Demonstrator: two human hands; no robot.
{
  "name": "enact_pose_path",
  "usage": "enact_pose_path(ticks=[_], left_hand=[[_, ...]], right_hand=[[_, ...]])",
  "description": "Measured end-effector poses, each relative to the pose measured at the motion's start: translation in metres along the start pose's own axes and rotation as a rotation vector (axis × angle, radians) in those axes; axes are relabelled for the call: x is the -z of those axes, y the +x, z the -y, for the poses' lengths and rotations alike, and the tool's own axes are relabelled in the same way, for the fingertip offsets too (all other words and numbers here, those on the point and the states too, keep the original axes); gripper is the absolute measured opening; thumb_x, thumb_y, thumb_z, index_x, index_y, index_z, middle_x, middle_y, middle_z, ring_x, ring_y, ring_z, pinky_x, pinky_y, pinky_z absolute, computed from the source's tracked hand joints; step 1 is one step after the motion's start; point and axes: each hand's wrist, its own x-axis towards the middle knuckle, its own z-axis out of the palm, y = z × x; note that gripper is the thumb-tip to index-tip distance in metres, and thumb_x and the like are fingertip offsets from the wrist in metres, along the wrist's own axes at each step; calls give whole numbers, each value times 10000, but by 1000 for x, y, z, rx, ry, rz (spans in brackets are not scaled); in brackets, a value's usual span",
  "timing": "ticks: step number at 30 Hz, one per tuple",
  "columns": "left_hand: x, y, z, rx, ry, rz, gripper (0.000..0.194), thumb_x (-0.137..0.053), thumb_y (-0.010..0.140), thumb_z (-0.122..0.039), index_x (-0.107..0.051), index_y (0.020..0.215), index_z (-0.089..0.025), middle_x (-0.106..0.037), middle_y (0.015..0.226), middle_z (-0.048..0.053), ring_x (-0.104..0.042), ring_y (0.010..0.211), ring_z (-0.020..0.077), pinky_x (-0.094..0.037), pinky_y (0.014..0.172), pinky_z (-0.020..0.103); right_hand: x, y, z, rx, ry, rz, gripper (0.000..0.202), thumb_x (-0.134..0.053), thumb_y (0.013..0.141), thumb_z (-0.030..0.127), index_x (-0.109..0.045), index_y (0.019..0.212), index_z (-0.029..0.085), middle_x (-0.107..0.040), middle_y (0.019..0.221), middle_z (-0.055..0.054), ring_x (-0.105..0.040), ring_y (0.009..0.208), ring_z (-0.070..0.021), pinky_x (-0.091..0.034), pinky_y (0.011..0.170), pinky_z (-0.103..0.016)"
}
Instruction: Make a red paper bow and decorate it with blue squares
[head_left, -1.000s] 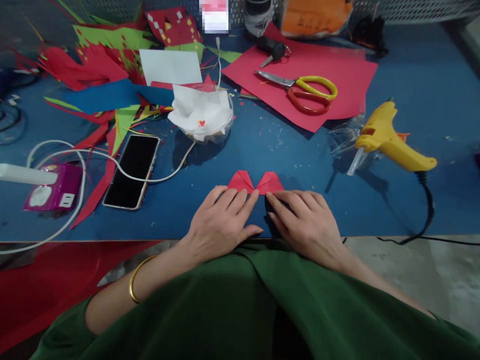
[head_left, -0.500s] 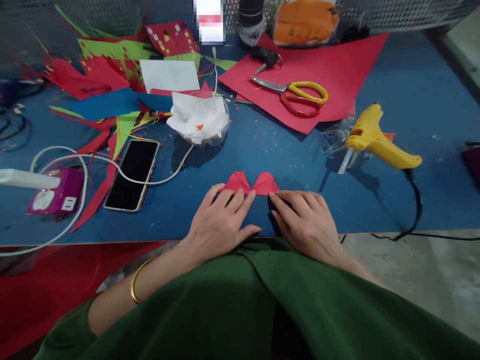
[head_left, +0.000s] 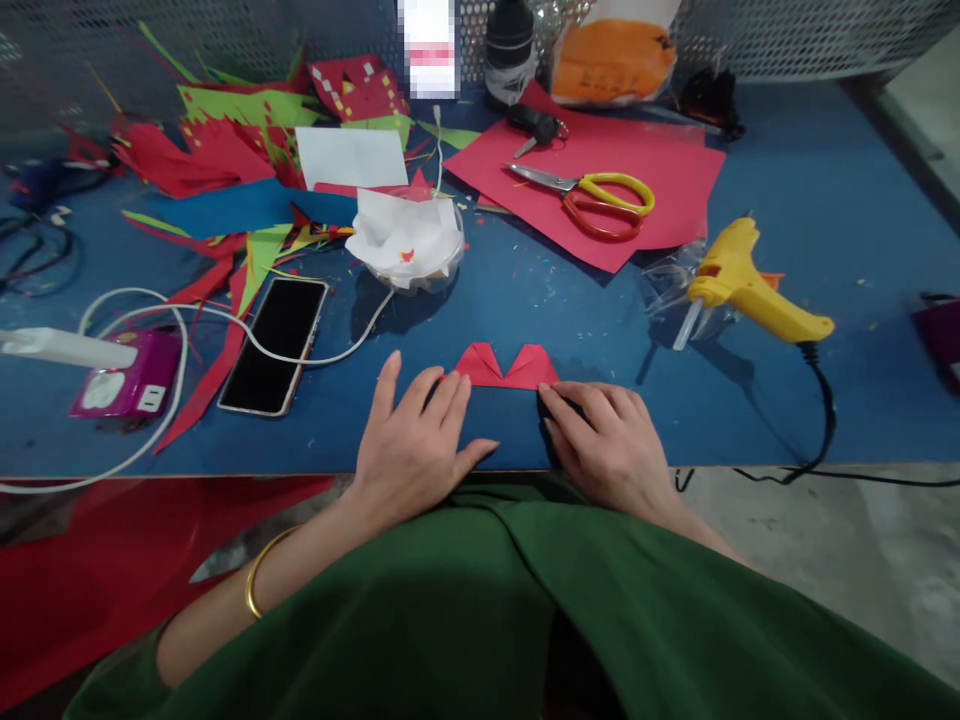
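Observation:
A small red folded paper (head_left: 517, 372) lies flat on the blue table near its front edge, two peaks with a V notch between them. My left hand (head_left: 411, 440) rests at its left end, fingers stretched and spread, index fingertip raised and thumb out to the side. Its other fingertips touch or nearly touch the paper's left corner. At the opposite corner, my right hand (head_left: 609, 435) has its fingers bent close together, with a fingertip pressing on the paper. The undersides of both hands are hidden.
Behind lie scissors (head_left: 604, 200) and keys (head_left: 536, 128) on a large red sheet (head_left: 600, 250). A yellow glue gun (head_left: 757, 285) stands at right, its cord over the front edge. Left are a phone (head_left: 274, 345), white cable (head_left: 345, 355), purple adapter (head_left: 142, 375), paper scraps (head_left: 202, 160) and paper-lined bowl (head_left: 409, 240).
My left hand has slid left off the middle of the folded paper and its fingers have spread, uncovering the left peak. My right hand stays at the right corner. The view has shifted slightly.

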Motion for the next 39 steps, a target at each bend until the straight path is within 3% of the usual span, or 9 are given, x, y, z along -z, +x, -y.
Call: enact_pose_path(ticks=[4,8,10,14,18,27,32,36,39], left_hand=[[5,-14,6,92,30,5,519,-581,942,-506,-653,1279,-118,-728,1200,198,-645,1138,406,-310,1094,735],[8,-16,6,153,29,-113,453,-625,931,-436,-658,1255,-121,-731,1208,185,-664,1138,381,-339,1119,661],[6,-10,2,71,-16,-135,428,-607,950,-387,-644,1278,-115,-724,1241,161,-663,1159,341,-397,1115,574],[-4,7,-5,-135,-126,-2,524,-523,993,-452,-616,1318,-51,-663,1351,161,-627,1223,309,-475,1076,457],[-10,13,-8,-169,-117,51,578,-503,996,-478,-601,1340,-24,-644,1372,174,-631,1209,318,-500,1040,451],[-9,17,-13,-181,-81,21,552,-490,1003,-411,-593,1331,21,-671,1319,203,-661,1175,324,-462,1080,499],[-14,12,-14,-160,-95,4,628,-491,991,-496,-573,1355,10,-650,1351,198,-651,1188,338,-460,1076,529],[-14,9,-12,-139,-113,2,607,-484,999,-505,-562,1374,-35,-637,1378,174,-640,1208,319,-455,1079,530],[-12,12,-10,-131,-111,-16,502,-486,1016,-421,-584,1339,-49,-644,1373,170,-662,1167,305,-461,1059,534]], right_hand=[[0,1,0,7,-3,-19,299,-592,933,145,-645,1226,118,-734,1090,-149,-621,947,-269,-480,796,-406],[0,0,0,10,-15,-15,296,-586,941,148,-643,1231,134,-733,1095,-142,-620,952,-267,-484,800,-409],[0,0,0,17,-10,-13,294,-589,939,147,-646,1227,119,-732,1103,-149,-612,957,-270,-480,804,-412],[1,2,0,29,-28,-8,265,-593,944,156,-668,1188,83,-738,1085,-151,-603,939,-262,-468,802,-399],[2,4,0,33,-40,6,268,-586,951,168,-679,1183,69,-739,1082,-146,-597,942,-255,-465,818,-397],[2,3,0,25,-58,12,268,-565,963,170,-685,1186,82,-744,1092,-130,-604,952,-251,-467,826,-384],[4,1,1,39,-61,26,277,-551,978,188,-680,1196,75,-743,1116,-134,-619,967,-258,-471,848,-392],[13,-6,-5,10,32,-46,242,-569,962,166,-692,1156,89,-750,1083,-130,-645,954,-259,-485,846,-394],[29,-9,-22,-77,6,-132,237,-593,949,181,-691,1159,131,-748,1074,-133,-667,954,-259,-495,832,-394]])
